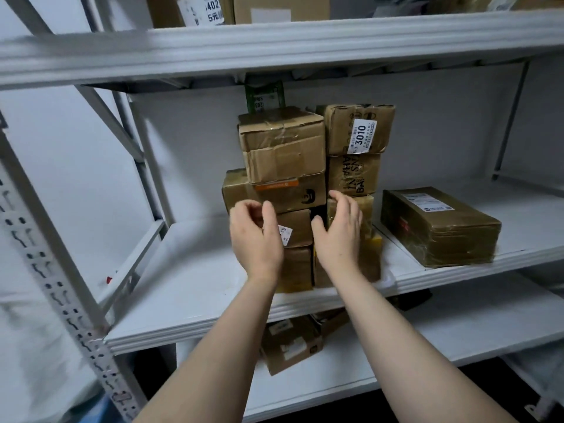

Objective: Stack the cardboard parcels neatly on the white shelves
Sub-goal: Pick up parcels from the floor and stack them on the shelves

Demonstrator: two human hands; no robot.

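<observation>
While both bare hands hover loosely cupped and holding nothing, the left hand [254, 236] and right hand [338, 230] frame the lower brown cardboard parcels [294, 227] on the white metal shelf [189, 288]. Above them, the crumpled top box [282, 145] overhangs its stack; a careless nudge could, I judge, topple it forward.

- Both bare forearms reach forward and upward, side by side.
- Left hand [255, 236] loosely cupped, fingers curled, holding nothing.
- Right hand [339, 228] open, fingers arched, thumb spread, empty.
</observation>
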